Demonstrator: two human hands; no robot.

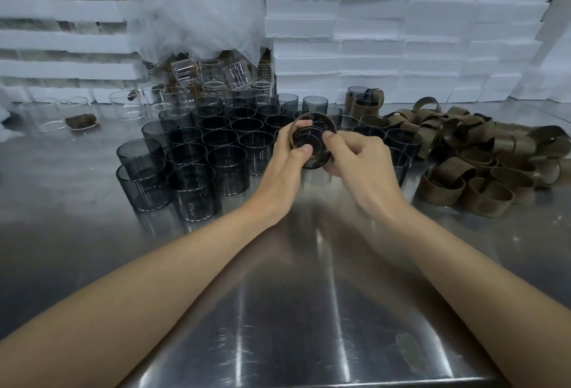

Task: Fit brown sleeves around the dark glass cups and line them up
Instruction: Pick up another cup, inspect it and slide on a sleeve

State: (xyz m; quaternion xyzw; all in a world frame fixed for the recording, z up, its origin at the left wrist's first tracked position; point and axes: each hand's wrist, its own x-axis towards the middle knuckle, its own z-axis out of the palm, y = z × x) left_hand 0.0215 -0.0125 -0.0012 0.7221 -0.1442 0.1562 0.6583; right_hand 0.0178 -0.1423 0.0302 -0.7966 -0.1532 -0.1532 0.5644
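Over the bare steel worktop (309, 295), your left hand (285, 162) and right hand (360, 162) both close on one dark glass cup (312, 143), tipped mouth toward you, its brown sleeve (321, 119) part-seated. Beyond stand unsleeved dark cups (216, 140); loose brown sleeves (482, 153) heap rightward.

No readable text, brand, number or sign can be made out. Faint printed graduation marks are seen on the clear glass beakers (213, 78) at the far side of the steel table (309, 295), but they are too blurred to be read.
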